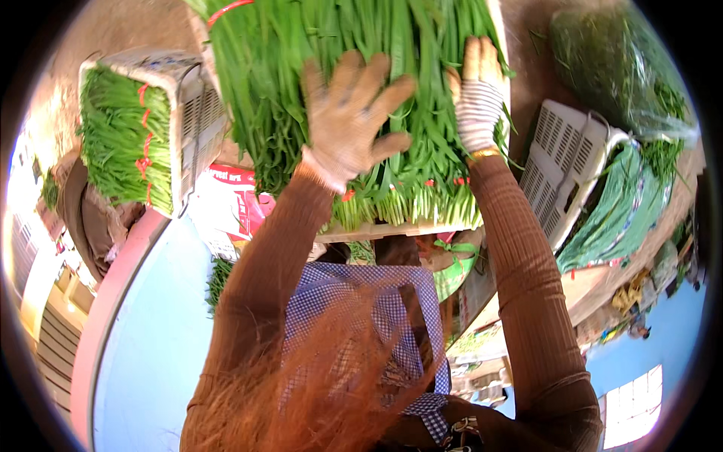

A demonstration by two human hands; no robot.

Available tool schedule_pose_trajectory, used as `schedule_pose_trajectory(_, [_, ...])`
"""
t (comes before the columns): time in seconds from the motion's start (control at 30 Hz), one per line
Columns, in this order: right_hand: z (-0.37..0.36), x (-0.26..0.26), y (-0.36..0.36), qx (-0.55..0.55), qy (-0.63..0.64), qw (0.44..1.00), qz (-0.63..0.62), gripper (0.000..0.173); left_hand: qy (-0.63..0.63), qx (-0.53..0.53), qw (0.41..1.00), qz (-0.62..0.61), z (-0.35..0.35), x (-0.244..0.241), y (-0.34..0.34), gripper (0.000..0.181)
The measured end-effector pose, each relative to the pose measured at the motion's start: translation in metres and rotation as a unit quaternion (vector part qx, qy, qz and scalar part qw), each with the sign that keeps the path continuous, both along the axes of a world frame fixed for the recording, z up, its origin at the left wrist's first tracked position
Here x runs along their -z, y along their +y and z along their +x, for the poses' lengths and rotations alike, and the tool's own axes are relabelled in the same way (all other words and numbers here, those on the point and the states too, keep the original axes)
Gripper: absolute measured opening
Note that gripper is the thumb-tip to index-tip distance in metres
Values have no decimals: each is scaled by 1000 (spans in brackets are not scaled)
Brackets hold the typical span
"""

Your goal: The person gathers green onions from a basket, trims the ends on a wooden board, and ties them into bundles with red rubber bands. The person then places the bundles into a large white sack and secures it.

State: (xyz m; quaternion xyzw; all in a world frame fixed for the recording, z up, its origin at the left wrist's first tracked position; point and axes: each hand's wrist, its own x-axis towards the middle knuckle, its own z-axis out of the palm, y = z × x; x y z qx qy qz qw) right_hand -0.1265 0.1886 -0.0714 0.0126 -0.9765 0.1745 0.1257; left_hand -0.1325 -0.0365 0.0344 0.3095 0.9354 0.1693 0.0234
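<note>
Bunches of long green leafy stalks, apparently garlic chives, fill a pale crate in front of me. Their pale cut ends line the near side, where red ties show. My left hand, in a tan-palmed work glove, lies over the leaves near the middle with its fingers spread. At the crate's right wall, my right hand rests on the leaves in a striped knit glove. Its fingers are extended and its thumb stands a little apart. Neither hand is closed around a bunch.
To the left stands a white plastic crate packed with red-tied green bunches. A red-and-white printed sack lies nearer. On the right are another white crate, green cloth and a clear plastic bag of greens.
</note>
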Motion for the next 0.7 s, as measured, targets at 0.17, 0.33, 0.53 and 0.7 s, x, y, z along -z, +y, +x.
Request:
schedule_pose_trajectory(0.17, [1,3,11,-36,43,998,41,62,-5,-470,882,-29,60,52,-85,83])
schedule_pose_trajectory(0.33, [2,-1,0,1,0,998,-61,59,-219,-480,800,-284,64,93,-58,83])
schedule_pose_trajectory(0.53, [-7,-20,-22,103,-97,938,-317,51,-116,-512,841,-127,69,94,-59,76])
schedule_pose_trajectory(0.7, [0,-53,-29,116,-252,892,-357,54,-134,-504,842,142,97,39,-91,74])
